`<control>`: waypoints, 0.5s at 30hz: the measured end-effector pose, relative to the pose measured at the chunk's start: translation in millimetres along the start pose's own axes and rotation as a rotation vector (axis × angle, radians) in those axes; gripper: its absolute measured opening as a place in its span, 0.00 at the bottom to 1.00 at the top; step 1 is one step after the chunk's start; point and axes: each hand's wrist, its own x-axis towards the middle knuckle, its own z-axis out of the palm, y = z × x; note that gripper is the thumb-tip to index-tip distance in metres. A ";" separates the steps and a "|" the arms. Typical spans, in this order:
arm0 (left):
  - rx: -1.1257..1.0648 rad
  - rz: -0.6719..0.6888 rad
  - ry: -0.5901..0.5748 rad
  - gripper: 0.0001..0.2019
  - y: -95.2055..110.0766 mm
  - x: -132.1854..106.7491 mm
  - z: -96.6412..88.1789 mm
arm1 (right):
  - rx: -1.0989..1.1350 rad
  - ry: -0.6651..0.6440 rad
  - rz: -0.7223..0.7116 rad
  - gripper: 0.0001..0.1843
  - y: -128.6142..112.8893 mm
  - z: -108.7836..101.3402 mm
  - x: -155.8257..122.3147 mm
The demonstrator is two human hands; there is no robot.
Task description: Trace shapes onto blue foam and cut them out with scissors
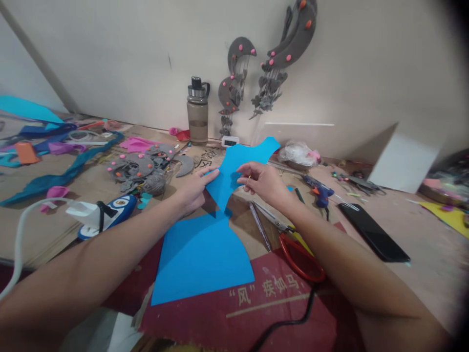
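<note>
My left hand (196, 190) holds the left edge of a bright blue felt-like sheet (238, 161), thumb on top and fingers beneath. The sheet is raised at a tilt and has curved cut edges. Over its right side hovers my right hand (266, 183), fingers curled and fingertips slightly apart, with nothing visible between them. Below lies another wide blue section (203, 259) with a curved right edge; I cannot tell whether it joins the raised one. Red-handled scissors (300, 259) and a pen (260, 227) lie beside it, near my right forearm.
Dark red cardboard (271, 308) lies underneath. To the right are a hot glue gun (318, 189) and a black phone (372, 230). A water bottle (198, 115) stands by the wall. Grey felt moon pieces (137, 168) and a blue-and-white power strip (110, 215) are left.
</note>
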 end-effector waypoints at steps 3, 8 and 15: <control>-0.009 -0.018 -0.072 0.03 -0.1 -2.3 0.3 | -0.064 0.014 -0.037 0.09 4.2 -0.4 -0.7; 0.011 -0.062 -0.225 0.04 -1.5 -2.7 -4.7 | -0.139 0.020 -0.084 0.10 4.2 0.0 -1.3; 0.023 -0.035 -0.157 0.06 -4.3 -2.3 -3.1 | -0.168 0.087 -0.100 0.07 0.3 2.0 -4.3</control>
